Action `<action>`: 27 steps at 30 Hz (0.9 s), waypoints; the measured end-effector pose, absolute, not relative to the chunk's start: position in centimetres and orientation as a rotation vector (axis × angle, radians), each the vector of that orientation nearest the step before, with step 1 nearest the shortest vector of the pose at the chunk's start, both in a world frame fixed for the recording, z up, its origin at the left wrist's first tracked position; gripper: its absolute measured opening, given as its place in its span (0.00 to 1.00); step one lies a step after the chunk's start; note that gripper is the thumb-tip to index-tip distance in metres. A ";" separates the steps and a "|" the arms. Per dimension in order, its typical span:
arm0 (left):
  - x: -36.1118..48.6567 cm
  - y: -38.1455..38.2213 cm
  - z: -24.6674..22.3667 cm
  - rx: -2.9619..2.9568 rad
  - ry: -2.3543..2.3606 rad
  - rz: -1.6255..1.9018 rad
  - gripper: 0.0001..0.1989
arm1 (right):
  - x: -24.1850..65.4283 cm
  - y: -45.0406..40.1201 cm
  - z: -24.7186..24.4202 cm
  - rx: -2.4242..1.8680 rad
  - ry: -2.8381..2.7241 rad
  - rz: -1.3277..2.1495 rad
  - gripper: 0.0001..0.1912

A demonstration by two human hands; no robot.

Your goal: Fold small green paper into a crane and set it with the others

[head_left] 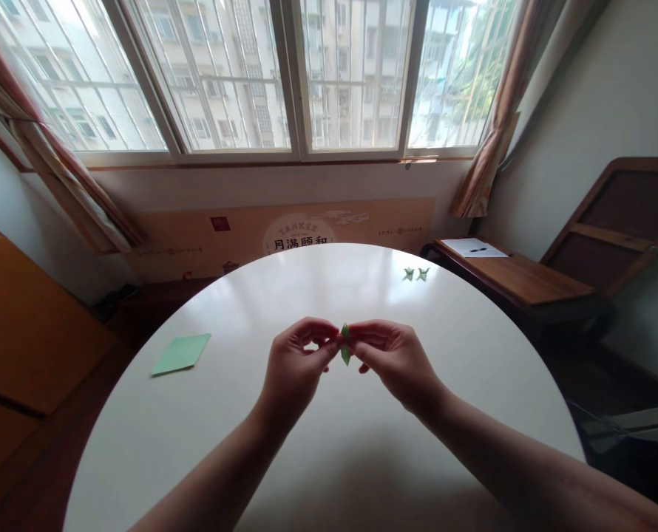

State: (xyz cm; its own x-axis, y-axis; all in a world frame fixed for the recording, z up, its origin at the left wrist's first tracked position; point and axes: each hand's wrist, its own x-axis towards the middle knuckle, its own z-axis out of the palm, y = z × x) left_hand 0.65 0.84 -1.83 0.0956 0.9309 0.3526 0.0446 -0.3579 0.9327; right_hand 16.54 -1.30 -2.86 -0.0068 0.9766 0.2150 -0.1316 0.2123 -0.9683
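A small piece of folded green paper (345,353), pointed at its top and bottom, is pinched between both hands above the middle of the table. My left hand (301,351) grips its left side between thumb and fingertips. From the other side, my right hand (392,355) pinches it the same way. The fingertips cover the paper's middle, so its folds there are hidden. Two small folded green paper figures, a left one (409,273) and a right one (423,273), stand side by side near the far right edge.
On the left of the round white table (240,443) lies a square of light green paper (181,354), perhaps a stack. Beyond the table at right, a wooden bench (551,284) bears a white sheet (465,248) and a dark pen (478,250). Barred windows line the back.
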 end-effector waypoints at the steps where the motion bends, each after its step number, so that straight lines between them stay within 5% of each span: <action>1: 0.6 0.8 -1.8 1.559 0.999 1.367 0.06 | 16.5 -1.3 -2.9 -0.948 -1.218 1.127 0.10; 27: 0.3 0.8 -1.2 1.508 1.035 1.224 0.13 | 17.2 -1.1 -2.5 -0.944 -1.039 1.203 0.24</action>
State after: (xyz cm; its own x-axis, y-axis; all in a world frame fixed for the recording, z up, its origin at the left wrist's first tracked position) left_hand 0.33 0.80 -1.20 0.1570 0.9614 0.2258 0.0629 -0.2380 0.9692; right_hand 17.25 -1.15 -2.48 0.0576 0.9915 0.1168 -0.2600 0.1279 -0.9571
